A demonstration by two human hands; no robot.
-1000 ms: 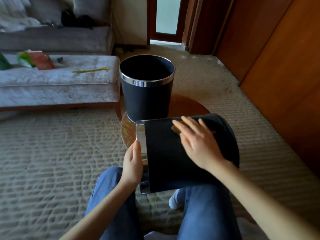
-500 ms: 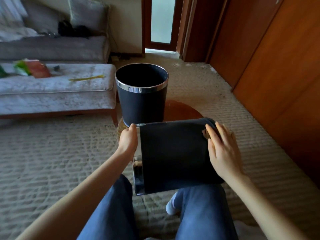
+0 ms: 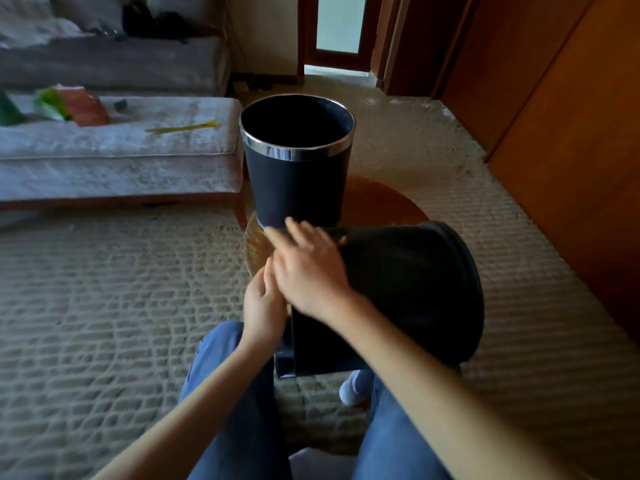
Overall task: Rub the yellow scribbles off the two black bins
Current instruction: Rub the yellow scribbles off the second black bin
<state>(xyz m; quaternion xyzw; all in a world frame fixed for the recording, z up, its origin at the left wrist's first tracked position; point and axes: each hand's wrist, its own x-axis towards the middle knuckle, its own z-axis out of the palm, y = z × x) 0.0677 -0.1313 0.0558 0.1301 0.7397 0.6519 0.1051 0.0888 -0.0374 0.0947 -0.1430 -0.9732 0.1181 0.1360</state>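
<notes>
Black tipped bin (image 3: 408, 289) is being rubbed by flat, spread right hand (image 3: 308, 268); left hand (image 3: 263, 306) curled on rim should be bracing firmly.

I see bare forearms, no sleeves — blue jeans (image 3: 239, 410) on both legs, and a white sock (image 3: 353, 389) showing between the knees.

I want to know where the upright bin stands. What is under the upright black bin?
The upright black bin stands on a round brown table. The tipped bin and the right hand cover the table's near part, so nothing more can be seen there.
</notes>
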